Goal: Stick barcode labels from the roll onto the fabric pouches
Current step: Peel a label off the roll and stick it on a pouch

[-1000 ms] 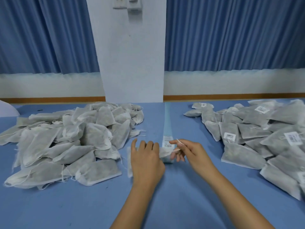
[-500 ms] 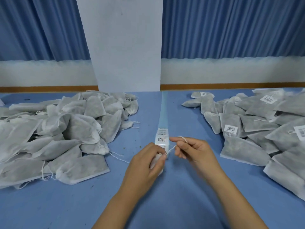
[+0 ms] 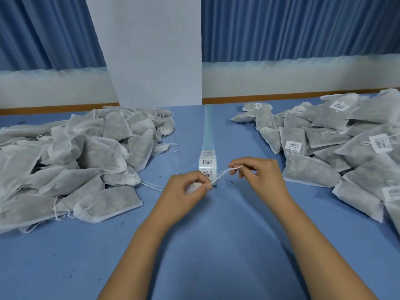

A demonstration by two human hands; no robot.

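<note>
Frame centre: left hand (image 3: 184,192) fingers clench a pouch (image 3: 192,188); right hand (image 3: 260,176) pinches its drawstring (image 3: 223,173) taut across the near end of the label strip (image 3: 207,162). Unlabelled pile (image 3: 86,159) left, labelled pile (image 3: 335,148) right, with worktop (image 3: 205,256) running between and below them.

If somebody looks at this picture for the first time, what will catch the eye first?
Two grey piles of pouches lie on the table: the left pile bare, the right pile carrying barcode labels. Between them, the left hand grips a pouch and the right hand pinches its string, just before the label strip.
</note>
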